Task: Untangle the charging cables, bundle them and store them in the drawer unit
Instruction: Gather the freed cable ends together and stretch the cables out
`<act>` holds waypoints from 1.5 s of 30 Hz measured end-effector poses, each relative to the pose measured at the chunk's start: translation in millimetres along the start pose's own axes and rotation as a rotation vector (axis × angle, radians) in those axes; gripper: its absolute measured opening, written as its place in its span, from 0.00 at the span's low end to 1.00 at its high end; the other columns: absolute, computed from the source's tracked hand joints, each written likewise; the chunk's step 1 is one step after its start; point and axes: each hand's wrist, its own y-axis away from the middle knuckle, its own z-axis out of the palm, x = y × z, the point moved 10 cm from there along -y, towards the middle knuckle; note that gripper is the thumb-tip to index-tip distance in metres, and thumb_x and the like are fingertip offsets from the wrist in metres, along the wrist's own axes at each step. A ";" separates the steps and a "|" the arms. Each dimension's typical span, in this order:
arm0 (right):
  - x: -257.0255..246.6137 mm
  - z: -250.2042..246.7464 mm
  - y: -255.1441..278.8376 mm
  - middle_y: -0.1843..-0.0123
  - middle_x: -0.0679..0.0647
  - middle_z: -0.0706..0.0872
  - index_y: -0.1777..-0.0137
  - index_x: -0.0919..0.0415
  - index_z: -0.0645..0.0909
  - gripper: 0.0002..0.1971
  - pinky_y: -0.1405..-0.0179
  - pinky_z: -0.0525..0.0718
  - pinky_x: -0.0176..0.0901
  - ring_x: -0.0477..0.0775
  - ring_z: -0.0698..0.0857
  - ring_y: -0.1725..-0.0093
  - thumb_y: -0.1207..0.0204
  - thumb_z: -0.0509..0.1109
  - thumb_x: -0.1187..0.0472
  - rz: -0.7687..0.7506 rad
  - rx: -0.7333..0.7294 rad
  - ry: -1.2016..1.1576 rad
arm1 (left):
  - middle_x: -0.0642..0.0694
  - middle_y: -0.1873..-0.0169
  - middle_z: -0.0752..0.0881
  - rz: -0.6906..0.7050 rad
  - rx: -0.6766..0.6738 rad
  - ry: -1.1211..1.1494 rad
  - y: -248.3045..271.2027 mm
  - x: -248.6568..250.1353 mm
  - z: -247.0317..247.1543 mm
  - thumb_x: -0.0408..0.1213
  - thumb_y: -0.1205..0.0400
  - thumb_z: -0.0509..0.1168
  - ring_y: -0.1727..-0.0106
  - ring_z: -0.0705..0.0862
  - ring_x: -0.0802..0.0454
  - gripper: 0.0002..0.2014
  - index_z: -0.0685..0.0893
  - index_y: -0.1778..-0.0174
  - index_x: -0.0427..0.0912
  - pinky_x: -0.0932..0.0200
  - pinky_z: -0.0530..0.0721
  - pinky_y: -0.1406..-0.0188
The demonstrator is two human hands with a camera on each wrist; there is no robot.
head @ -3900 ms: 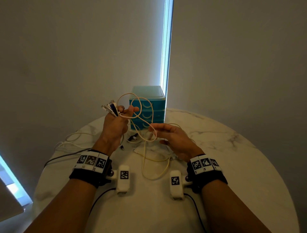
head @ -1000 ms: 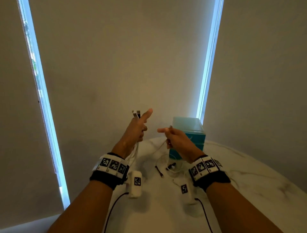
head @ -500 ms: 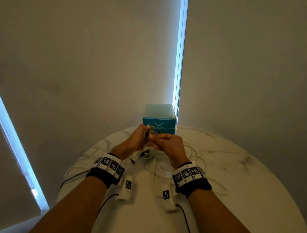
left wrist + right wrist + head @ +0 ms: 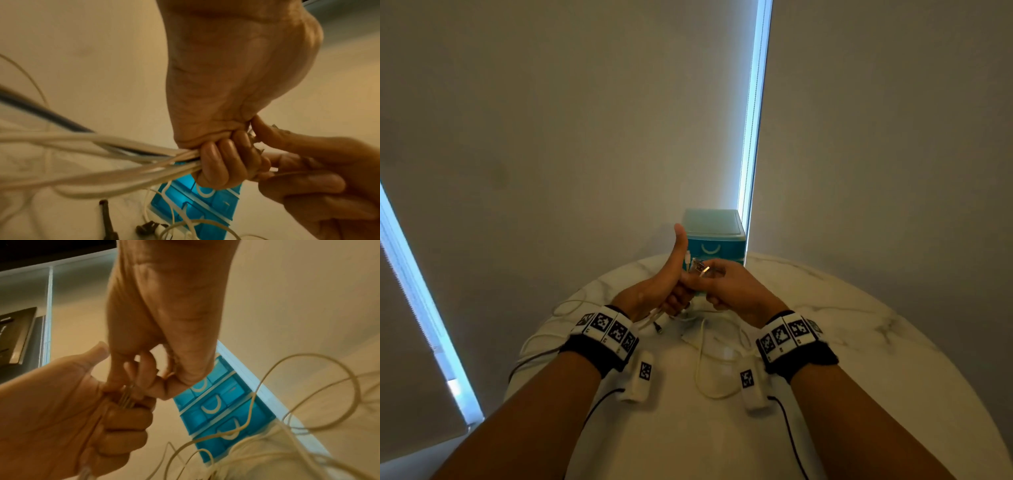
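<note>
**Both hands on the cable ends, above the table**

We see the left hand [image 4: 658, 291] raised over the table [image 4: 859, 359], fingers [image 4: 213, 164] curled tight round a bunch of cables [image 4: 102, 146], thumb sticking straight up. In the left wrist view the bunch leaves the fist toward the left: several white cords plus one dark cord, all clamped under the curled fingers.

The right hand [image 4: 732, 291] sits touching the left, just beside it. Its thumb and forefinger are together, pinching a plug [image 4: 700, 268] at the top of the bunch; other fingers folded in. Metal plug tips show btw the two hands in the head view; the right wrist view is too blurred for plug type.

The drawer unit [image 4: 714, 240], blue w/ white handles, stands at the far edge of the table, right behind the hands. Drawers we can see look closed; none of the cables are in it.

Loose cable loops [image 4: 709, 373] lie on the table under and btw the wrists, more trailing off the left side. A dark plug end [image 4: 107, 217] rests on the table near the unit. Wall w/ a bright vertical strip [image 4: 753, 120] behind.
</note>
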 end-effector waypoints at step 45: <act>-106.7 10.7 -38.6 0.35 0.65 0.86 0.25 0.66 0.78 0.17 0.50 0.79 0.48 0.62 0.88 0.44 0.06 0.64 0.55 -0.245 0.582 0.662 | 0.38 0.68 0.90 0.105 0.801 -1.015 124.1 -62.5 -338.7 0.31 0.12 0.65 0.73 0.91 0.41 0.06 0.75 0.52 0.43 0.42 0.93 0.65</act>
